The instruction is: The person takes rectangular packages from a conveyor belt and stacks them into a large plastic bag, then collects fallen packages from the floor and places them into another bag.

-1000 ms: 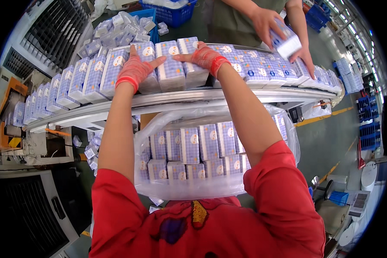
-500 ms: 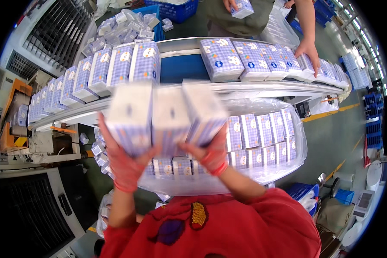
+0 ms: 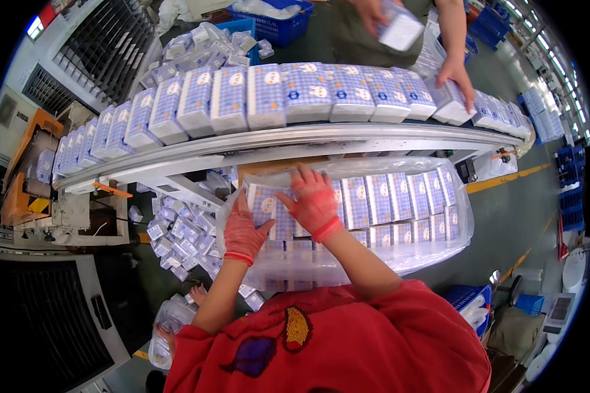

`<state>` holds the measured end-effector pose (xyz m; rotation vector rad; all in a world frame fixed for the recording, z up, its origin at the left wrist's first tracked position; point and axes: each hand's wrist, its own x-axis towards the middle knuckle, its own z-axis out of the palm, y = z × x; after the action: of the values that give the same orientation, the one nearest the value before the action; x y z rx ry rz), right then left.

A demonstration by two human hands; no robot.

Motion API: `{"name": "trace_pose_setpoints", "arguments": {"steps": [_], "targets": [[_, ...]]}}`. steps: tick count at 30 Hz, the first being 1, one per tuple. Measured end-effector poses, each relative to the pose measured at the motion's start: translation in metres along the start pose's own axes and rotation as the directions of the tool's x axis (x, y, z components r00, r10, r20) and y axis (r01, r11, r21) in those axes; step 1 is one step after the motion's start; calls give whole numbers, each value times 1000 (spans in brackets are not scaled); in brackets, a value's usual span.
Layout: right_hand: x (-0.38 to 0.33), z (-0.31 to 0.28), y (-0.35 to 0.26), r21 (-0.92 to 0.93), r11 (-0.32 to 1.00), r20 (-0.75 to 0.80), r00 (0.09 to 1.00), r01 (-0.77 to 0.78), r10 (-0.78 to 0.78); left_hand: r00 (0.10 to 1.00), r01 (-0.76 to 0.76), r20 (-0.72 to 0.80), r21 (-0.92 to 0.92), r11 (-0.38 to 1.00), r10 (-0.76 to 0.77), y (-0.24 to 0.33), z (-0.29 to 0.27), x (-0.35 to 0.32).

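A long conveyor belt [image 3: 347,141] curves across the upper part of the view from the left edge to the right, carrying a single tight row of blue-and-white checked tissue packs [image 3: 288,95] stood side by side, so each can be lifted off in turn. Below its near edge hangs a large clear plastic bag [image 3: 439,242], its mouth held open towards the person. Inside, matching packs [image 3: 387,200] stand in neat upright rows against the far wall of the bag, packed close so the bag fills evenly.

The person, in a red top [image 3: 347,340], reaches both arms into the left end of the bag. The left hand [image 3: 244,232], in a pink fingerless glove, lies flat against a pack at the bag's left side, fingers together and pressed on it, seemingly steadying the end of the row. The right hand [image 3: 313,200], gloved the same, rests on top of the packs just beside it, fingers [image 3: 303,175] spread apart and pushing down, not gripping anything.

On the floor under the left part of the conveyor lies a loose heap of smaller packs [image 3: 180,239]. At the conveyor's far edge, a co-worker's hand [image 3: 457,78] rests on the row while their other hand holds one pack [image 3: 400,27] above it.
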<state>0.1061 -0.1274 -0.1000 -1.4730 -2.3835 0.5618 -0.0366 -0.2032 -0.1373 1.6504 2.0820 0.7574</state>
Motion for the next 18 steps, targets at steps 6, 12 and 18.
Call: {"name": "trace_pose_setpoints", "arguments": {"steps": [6,12,18], "targets": [[33,42,-45,-6,995,25,995,99,-99,912,-3,394,295,956,-118,-40,-46,26],[11,61,-40,127,978,-49,986,163,-158,905,237,241,402,885,-351,-55,-16,49],[-1,86,-34,-103,936,-131,928,337,-349,896,115,-401,-207,972,-191,-79,0,44]]}}
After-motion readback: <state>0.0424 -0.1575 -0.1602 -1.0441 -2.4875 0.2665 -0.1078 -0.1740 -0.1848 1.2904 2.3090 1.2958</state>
